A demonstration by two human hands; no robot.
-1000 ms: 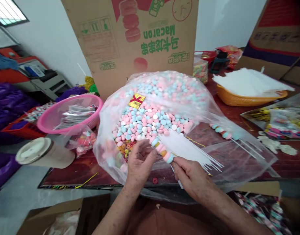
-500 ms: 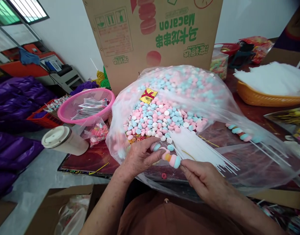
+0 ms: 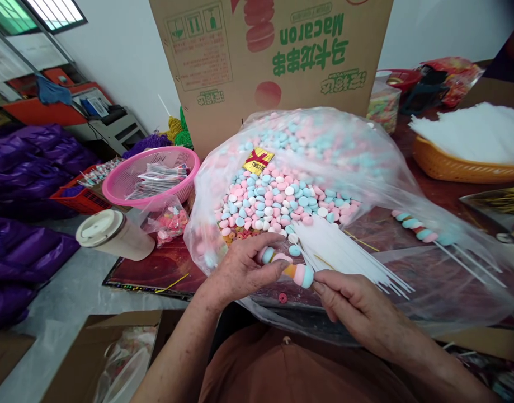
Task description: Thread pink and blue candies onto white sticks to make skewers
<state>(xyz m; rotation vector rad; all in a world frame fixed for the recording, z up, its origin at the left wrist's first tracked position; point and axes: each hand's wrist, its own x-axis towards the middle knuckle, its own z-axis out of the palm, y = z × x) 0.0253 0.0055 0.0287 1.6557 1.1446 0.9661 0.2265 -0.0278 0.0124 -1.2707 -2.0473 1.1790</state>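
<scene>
Between my hands is a candy skewer of pink, blue and orange pieces. My left hand curls its thumb and fingers round the far part of the candy row. At the blue end piece, my right hand pinches the skewer's stick, which is mostly hidden by the fingers. Just beyond are loose pink, blue and white candies in an opened clear plastic bag. White sticks lie in a bundle beside them. Finished-looking candy skewers rest under the plastic at right. One red ring candy lies near my left hand.
Behind the bag stands a large cardboard box. To the left are a pink basket with packets, a lidded cup and a small candy bag. An orange basket of white sticks stands at right.
The view has shifted slightly. My left thumb has slid along the row and now covers more of its middle pieces. My right hand keeps its pinch at the stick end.
</scene>
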